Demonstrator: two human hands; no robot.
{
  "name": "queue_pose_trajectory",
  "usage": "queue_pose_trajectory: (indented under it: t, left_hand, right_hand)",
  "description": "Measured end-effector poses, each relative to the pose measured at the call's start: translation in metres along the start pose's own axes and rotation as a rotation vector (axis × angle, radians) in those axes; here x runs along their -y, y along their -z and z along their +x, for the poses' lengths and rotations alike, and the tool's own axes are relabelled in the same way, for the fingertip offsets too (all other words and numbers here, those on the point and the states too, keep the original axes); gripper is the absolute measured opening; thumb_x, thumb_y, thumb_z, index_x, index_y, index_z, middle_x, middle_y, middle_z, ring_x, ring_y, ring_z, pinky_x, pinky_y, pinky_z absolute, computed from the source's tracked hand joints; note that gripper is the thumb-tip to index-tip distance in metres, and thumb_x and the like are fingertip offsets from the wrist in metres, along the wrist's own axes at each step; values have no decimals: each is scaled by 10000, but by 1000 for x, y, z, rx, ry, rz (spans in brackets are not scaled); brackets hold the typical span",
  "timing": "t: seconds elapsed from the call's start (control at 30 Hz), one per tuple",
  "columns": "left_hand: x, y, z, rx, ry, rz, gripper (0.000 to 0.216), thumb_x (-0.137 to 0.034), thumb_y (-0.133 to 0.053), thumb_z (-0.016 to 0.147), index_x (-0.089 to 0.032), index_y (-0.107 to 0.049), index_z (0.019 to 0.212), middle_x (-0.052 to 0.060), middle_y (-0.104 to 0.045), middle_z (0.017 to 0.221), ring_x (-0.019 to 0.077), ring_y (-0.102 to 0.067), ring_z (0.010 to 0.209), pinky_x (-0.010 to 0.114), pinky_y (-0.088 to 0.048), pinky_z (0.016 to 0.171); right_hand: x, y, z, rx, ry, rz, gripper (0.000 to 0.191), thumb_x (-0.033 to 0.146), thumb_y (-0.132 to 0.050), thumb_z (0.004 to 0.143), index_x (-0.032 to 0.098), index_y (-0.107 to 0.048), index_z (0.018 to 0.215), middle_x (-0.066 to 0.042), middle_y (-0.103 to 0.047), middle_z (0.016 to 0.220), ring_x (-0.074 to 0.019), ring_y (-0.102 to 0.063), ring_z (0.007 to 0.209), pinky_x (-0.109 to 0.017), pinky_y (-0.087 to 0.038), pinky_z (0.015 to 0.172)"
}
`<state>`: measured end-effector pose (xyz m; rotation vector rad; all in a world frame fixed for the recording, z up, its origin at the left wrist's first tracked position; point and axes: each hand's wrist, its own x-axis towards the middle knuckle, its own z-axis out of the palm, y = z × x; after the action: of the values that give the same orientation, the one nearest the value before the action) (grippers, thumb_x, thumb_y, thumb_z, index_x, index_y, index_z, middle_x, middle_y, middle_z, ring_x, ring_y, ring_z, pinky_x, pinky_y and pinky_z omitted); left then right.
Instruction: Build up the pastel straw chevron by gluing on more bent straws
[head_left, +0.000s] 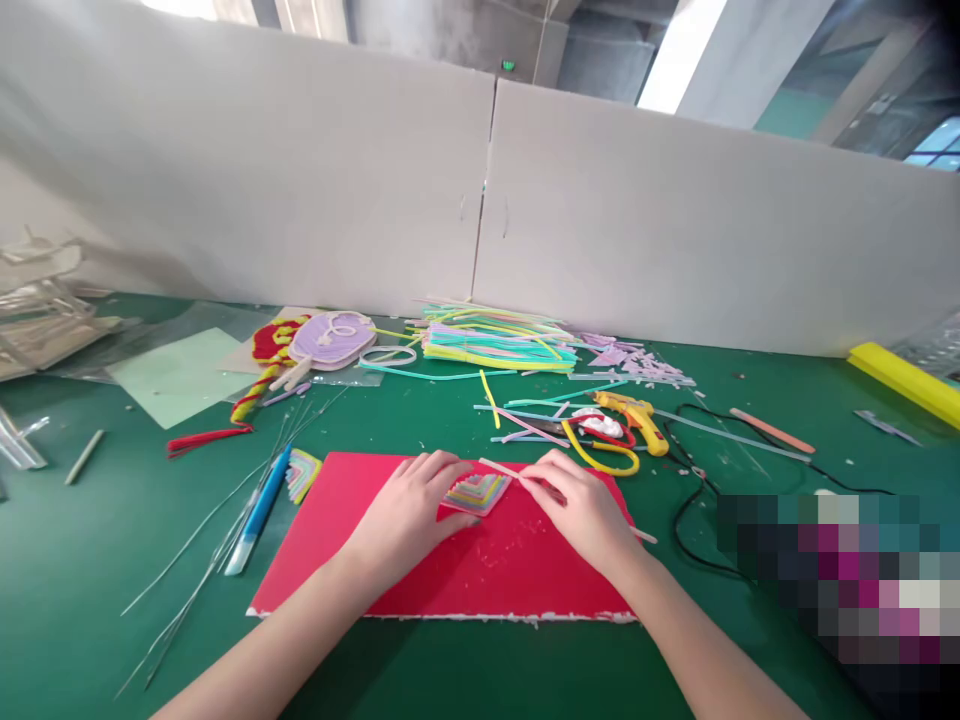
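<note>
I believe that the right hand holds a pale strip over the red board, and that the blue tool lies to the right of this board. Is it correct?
Not quite: the blue tool lies to the left of the red board, as the head view shows. The right hand does hold a pale strip over the board.

The person has one bare left hand (pixel 412 510) and one bare right hand (pixel 581 505), the latter holding one narrow pale strip (pixel 495 467). The worktop (pixel 480 670) carries one red rectangular board (pixel 532 580), two striped pastel pieces (pixel 481 493), one blue-and-white pen-shaped tool (pixel 260 508), one yellow glue gun (pixel 639 418), one pale green sheet (pixel 180 378) and one red tassel (pixel 206 440). Piled thin pastel strips (pixel 495 345) are too many to count.
</note>
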<state>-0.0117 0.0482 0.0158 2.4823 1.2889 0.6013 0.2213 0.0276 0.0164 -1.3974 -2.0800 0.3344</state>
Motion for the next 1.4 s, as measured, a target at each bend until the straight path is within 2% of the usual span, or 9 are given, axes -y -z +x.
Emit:
queue_pose_trajectory:
  t: [0.1, 0.3, 0.43, 0.57, 0.73, 0.83, 1.0, 1.1, 1.4]
  left_hand:
    - [1, -7, 2, 55, 18, 17, 514, -415, -689, 742, -246, -535, 1202, 62, -584, 1166, 252, -576, 1001, 383, -460, 869]
    - [1, -11, 16, 87, -21, -15, 278, -357, -634, 784, -231, -610, 1031, 59, -603, 1069, 235, -582, 944, 385, -461, 838]
    - [5, -12, 24, 95, -48, -64, 306, -301, -663, 746, -236, -621, 1042, 49, -610, 1054, 234, -571, 972, 400, -445, 881]
    - [9, -9, 29, 98, -39, -101, 360, -338, -670, 744, -242, -617, 1087, 62, -596, 1097, 244, -566, 1008, 396, -458, 890]
    - [5, 4, 24, -81, 62, -157, 257, -341, -496, 897, -229, -596, 1106, 61, -595, 1079, 199, -580, 999, 330, -488, 851]
    - [-2, 7, 13, -133, -73, -32, 268, -342, -476, 916, -235, -584, 1137, 67, -605, 1086, 206, -567, 1008, 346, -472, 859]
    - [-9, 3, 0, -27, -327, 65, 249, -240, -394, 956, -225, -630, 1038, 50, -664, 999, 174, -579, 924, 336, -433, 863]
    - [-7, 3, 0, -14, -308, 25, 274, -254, -377, 964, -217, -647, 973, 42, -675, 940, 160, -579, 850, 306, -432, 793]
    - [4, 5, 1, 14, -283, -16, 289, -255, -382, 963, -213, -657, 884, 27, -676, 853, 159, -589, 830, 316, -432, 811]
  right_hand:
    - [-7, 0, -3, -1, -30, 53, 171, 282, -475, 917, 225, -635, 907, -24, -612, 837, -100, -581, 615, -205, -454, 601]
    - [-13, -5, -6, -82, -90, 178, 152, 287, -477, 910, 218, -608, 875, -25, -593, 799, -118, -573, 633, -216, -464, 579]
    - [-9, -13, -4, -174, -125, 232, 150, 284, -472, 910, 220, -600, 867, -25, -603, 794, -126, -578, 658, -221, -478, 596]
    - [-8, -14, -3, -165, -119, 239, 150, 288, -480, 904, 222, -609, 866, -27, -610, 801, -129, -589, 667, -220, -488, 591]
    - [-9, -12, -7, -123, -116, 225, 144, 276, -509, 895, 210, -633, 862, -22, -597, 770, -113, -566, 592, -211, -463, 534]
    - [0, -12, -9, -60, -76, 199, 159, 270, -511, 898, 215, -661, 904, -33, -621, 790, -115, -577, 588, -219, -469, 539]
    - [19, -16, -9, -15, 36, 201, 151, 242, -549, 882, 252, -688, 941, -29, -681, 866, -149, -658, 769, -236, -527, 665]
    - [23, -19, -9, -32, 58, 233, 132, 238, -567, 872, 251, -687, 924, -30, -690, 870, -159, -663, 801, -248, -536, 682]
    - [21, -28, -13, -1, 41, 230, 80, 244, -580, 864, 234, -654, 896, -38, -670, 836, -166, -638, 765, -257, -517, 654]
